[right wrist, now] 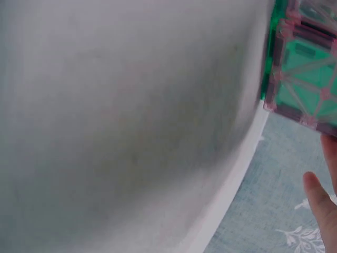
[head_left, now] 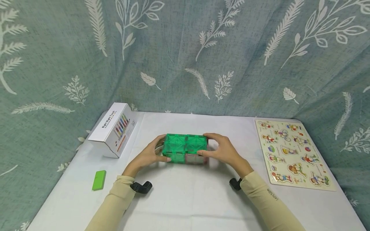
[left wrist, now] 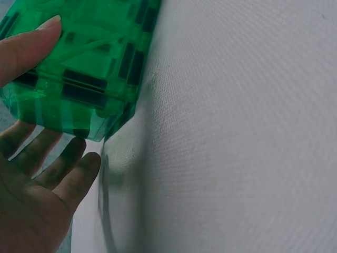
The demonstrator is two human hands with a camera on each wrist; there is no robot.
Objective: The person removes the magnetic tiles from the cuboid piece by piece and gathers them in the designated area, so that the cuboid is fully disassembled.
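A box-shaped block of translucent magnetic tiles sits at the middle of the white table between both hands. Its top is green, and the front shows one green and one pale pink-edged tile. At its left end the left hand holds it, thumb on the front. In the left wrist view that thumb lies on a green tile, with the other fingers spread at the end. The right hand grips the right end, thumb in front and fingers at the back. Pink-framed tiles show on that end in the right wrist view.
To the left stands a white box with printed pictures. A small green block lies in front of it. A picture puzzle board lies on the right. Patterned green cloth hangs behind the white table.
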